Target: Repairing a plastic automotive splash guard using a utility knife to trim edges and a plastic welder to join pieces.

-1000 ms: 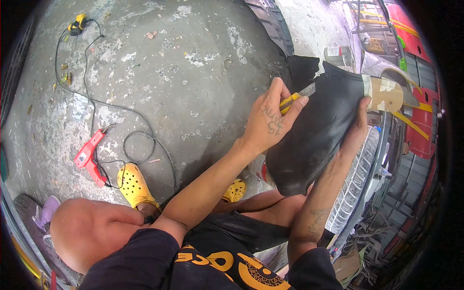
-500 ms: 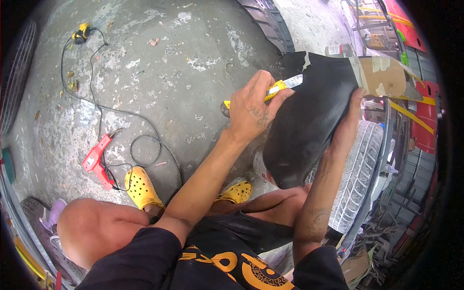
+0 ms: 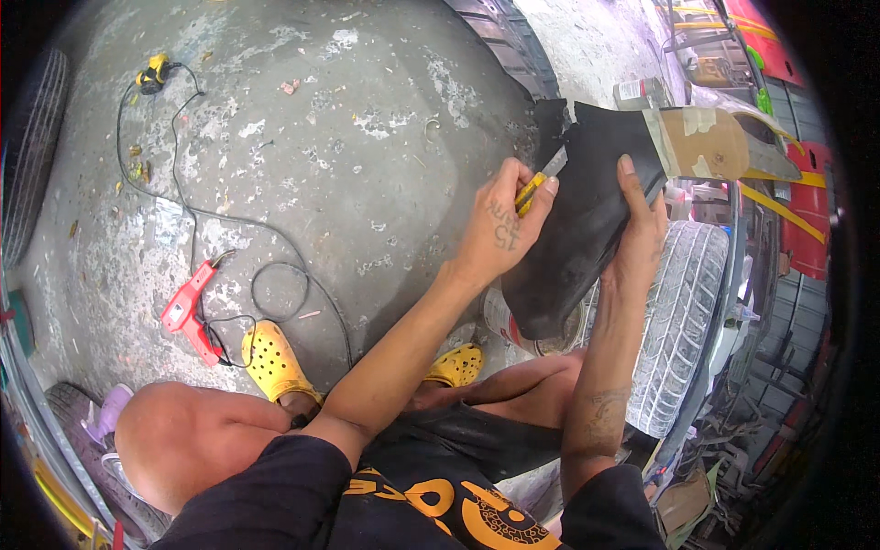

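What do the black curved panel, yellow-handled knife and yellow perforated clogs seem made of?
Black curved panel: probably plastic, satin; soft sheen.
Yellow-handled knife: likely steel blade, greyish shine; handle probably plastic, solid yellow.
Yellow perforated clogs: perhaps moulded foam, matte; even colour, round holes.

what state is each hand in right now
Left hand: closed around a yellow utility knife.
Right hand: holding the black panel by its right side.

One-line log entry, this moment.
left hand: holds yellow knife, blade at edge of black panel | right hand: grips black panel | red tool: on floor
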### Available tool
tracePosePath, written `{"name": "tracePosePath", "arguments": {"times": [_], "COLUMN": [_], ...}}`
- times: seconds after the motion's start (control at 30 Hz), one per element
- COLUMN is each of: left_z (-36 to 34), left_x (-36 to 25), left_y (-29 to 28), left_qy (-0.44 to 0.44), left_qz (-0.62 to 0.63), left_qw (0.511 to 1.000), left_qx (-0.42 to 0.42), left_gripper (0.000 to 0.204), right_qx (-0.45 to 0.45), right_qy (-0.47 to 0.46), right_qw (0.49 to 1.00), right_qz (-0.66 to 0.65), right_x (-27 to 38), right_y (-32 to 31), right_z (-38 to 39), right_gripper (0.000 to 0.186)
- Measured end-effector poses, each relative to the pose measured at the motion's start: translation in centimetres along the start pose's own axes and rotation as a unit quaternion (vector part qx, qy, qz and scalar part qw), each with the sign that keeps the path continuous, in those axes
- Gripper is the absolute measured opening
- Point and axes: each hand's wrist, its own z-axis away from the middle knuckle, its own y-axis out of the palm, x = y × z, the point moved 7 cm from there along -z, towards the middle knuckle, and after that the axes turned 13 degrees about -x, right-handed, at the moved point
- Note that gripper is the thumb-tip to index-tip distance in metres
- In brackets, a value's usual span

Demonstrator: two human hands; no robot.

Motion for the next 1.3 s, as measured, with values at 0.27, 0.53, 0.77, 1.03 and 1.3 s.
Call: {"name": "tracePosePath", "arguments": {"times": [0.27,0.53,0.77,1.03,1.3], "left_z": [-0.4,-1.3,-3.4,-4.7,-5.0], "left_x": [-1.1,2.1,2.4,2.5,2.9], "left_y": [-0.3,0.3,0.4,0.4,0.4], "left_qy": [0.108,0.06,0.13,0.14,0.137], "left_qz": [-0.041,-0.094,-0.041,-0.027,0.001], "left_qw": [0.992,0.993,0.989,0.986,0.987], "left_qx": [-0.04,0.043,0.056,0.084,0.082], "left_gripper": [0.029,0.039,0.042,0.042,0.044], "right_qx": [0.016,0.057,0.063,0.082,0.088], "right_qy": [0.034,0.094,0.114,0.15,0.16], "right_qw": [0.996,0.987,0.981,0.972,0.969], "right_qz": [-0.083,-0.118,-0.141,-0.159,-0.168], "right_x": [-0.3,-2.0,-2.3,-2.9,-3.0], "right_y": [0.4,0.6,1.1,1.1,1.4], "right_z": [0.1,-0.6,-0.4,-0.7,-0.4], "right_gripper": [0.034,0.033,0.032,0.033,0.033]}}
